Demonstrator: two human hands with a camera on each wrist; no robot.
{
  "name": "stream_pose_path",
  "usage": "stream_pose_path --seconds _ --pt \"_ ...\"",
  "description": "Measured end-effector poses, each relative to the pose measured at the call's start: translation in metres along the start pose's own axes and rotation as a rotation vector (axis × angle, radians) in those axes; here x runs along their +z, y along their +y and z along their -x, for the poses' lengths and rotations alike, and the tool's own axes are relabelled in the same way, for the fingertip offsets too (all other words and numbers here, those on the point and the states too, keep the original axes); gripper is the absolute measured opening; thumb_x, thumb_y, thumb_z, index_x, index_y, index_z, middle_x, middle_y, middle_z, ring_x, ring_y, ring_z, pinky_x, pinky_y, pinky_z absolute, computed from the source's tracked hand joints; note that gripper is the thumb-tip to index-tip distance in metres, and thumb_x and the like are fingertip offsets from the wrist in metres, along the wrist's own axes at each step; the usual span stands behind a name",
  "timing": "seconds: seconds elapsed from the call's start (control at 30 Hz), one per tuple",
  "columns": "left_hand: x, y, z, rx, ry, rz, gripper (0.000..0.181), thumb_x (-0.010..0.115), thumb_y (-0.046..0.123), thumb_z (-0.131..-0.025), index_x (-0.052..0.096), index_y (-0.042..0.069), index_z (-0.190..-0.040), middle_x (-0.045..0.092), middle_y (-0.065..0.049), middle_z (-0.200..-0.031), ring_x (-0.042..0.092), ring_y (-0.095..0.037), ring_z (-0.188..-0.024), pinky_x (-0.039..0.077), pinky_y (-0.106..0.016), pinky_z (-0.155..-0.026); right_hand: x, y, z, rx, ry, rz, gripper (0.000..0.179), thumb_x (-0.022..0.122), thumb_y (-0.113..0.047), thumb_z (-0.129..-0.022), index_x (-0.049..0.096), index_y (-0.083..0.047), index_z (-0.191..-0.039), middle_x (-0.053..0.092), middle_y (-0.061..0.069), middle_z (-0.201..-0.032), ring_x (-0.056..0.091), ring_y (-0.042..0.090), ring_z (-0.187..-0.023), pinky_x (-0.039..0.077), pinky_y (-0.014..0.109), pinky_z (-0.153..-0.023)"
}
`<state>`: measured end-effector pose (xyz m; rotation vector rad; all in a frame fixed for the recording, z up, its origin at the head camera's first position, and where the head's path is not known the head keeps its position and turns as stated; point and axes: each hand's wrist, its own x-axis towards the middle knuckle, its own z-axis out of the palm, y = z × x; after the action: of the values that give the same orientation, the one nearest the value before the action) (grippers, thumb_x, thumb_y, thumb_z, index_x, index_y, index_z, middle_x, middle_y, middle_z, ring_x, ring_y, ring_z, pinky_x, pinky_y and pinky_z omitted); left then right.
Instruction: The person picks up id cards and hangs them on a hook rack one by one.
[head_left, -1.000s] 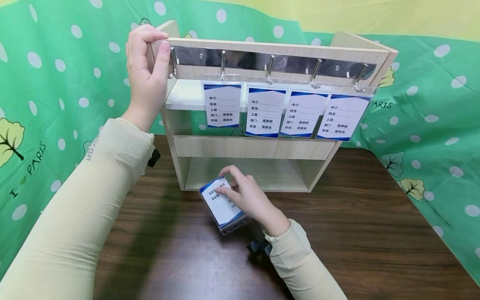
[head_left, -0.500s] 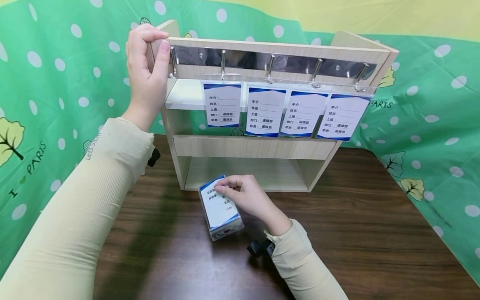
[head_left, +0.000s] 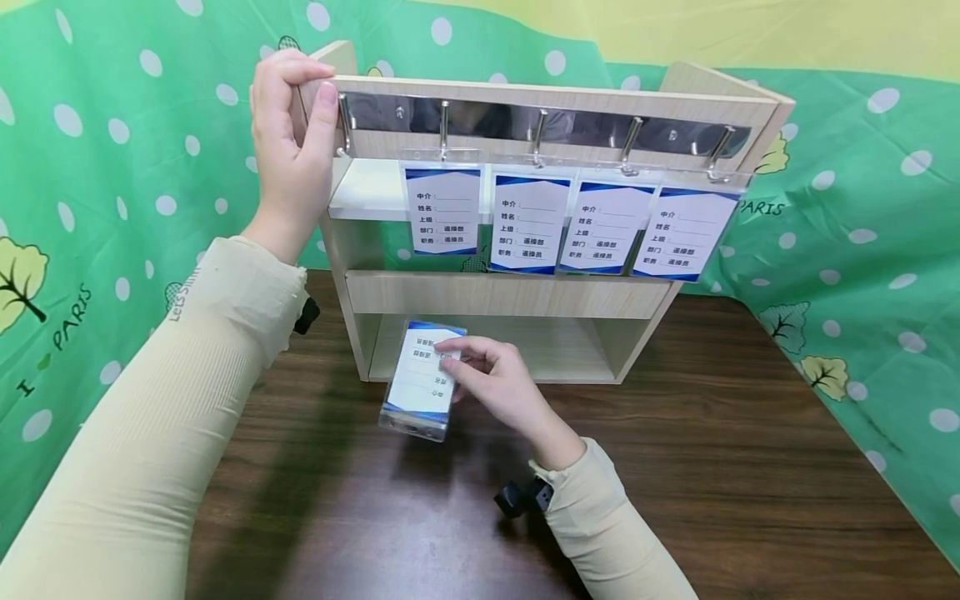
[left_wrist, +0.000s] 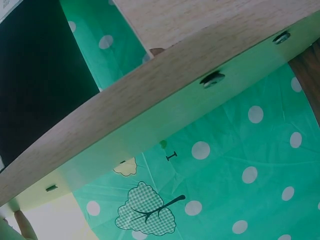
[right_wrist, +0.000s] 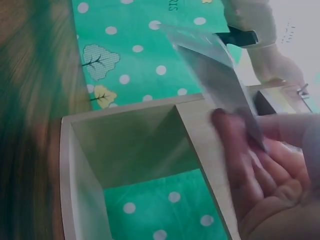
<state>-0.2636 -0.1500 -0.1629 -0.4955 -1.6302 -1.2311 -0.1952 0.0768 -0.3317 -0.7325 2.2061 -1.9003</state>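
Note:
My right hand [head_left: 491, 379] pinches a badge holder [head_left: 420, 371] by its right edge, in front of the rack's lower opening. It is a clear sleeve with a white and blue card whose print reads upside down; its slotted clear end points toward me. In the right wrist view the badge holder [right_wrist: 215, 75] stands between thumb and fingers. My left hand [head_left: 296, 150] grips the top left corner of the wooden rack [head_left: 498, 293]. Beside its thumb is a bare metal hook [head_left: 345, 125]. On the other hooks hang several like badge holders [head_left: 442, 212].
The hooks stick out from a shiny metal strip [head_left: 495, 119] along the rack's top board. A white shelf [head_left: 367, 187] lies behind the hanging badges. The rack stands on a dark wood table [head_left: 750, 433], and green dotted cloth [head_left: 112, 208] surrounds it.
My right hand has taken a pinch on the badge holder, lifted it off the table and turned it, bringing it toward the rack. The left hand has stayed on the corner.

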Motion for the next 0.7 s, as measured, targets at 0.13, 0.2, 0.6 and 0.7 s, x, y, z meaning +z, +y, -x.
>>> stream_pose_path --seconds 0.13,0.2,0.6,0.7 --pt "0.000 0.000 0.000 0.004 -0.001 -0.019 0.016 0.051 0.007 -0.095 0.062 0.001 -0.105 0.049 0.017 -0.107 0.042 -0.002 -0.115 0.027 -0.019 -0.110 -0.002 0.000 -0.001 -0.028 0.121 -0.024 0.023 0.068 -0.002 -0.089 0.069 0.002 -0.112 0.070 0.004 -0.081 0.054 0.010 -0.061 0.047 0.023 -0.054" --pt "0.000 -0.001 0.000 0.002 -0.003 -0.027 0.017 0.051 0.007 -0.095 0.062 0.001 -0.106 0.049 0.017 -0.107 0.041 -0.002 -0.115 0.027 -0.019 -0.110 -0.003 0.000 -0.001 -0.033 0.152 -0.055 0.028 0.069 0.001 -0.087 0.066 0.001 -0.115 0.071 0.004 -0.082 0.052 0.011 -0.061 0.043 0.021 -0.052" --pt "-0.001 -0.017 -0.004 0.020 -0.009 -0.035 0.016 0.053 0.010 -0.096 0.063 0.004 -0.107 0.050 0.017 -0.109 0.042 -0.004 -0.117 0.027 -0.019 -0.110 0.000 -0.004 -0.002 0.082 0.063 -0.302 0.061 0.063 0.013 -0.084 0.046 0.002 -0.142 0.068 0.019 -0.102 0.069 0.016 -0.074 0.057 0.028 -0.055" --pt "-0.002 -0.017 -0.004 0.022 -0.010 -0.035 0.016 0.053 0.010 -0.096 0.063 0.005 -0.107 0.050 0.017 -0.109 0.042 -0.004 -0.117 0.027 -0.020 -0.111 0.002 -0.002 -0.002 0.101 0.061 -0.290 0.041 0.062 0.006 -0.089 0.054 0.012 -0.128 0.071 0.004 -0.091 0.069 0.012 -0.072 0.057 0.025 -0.057"
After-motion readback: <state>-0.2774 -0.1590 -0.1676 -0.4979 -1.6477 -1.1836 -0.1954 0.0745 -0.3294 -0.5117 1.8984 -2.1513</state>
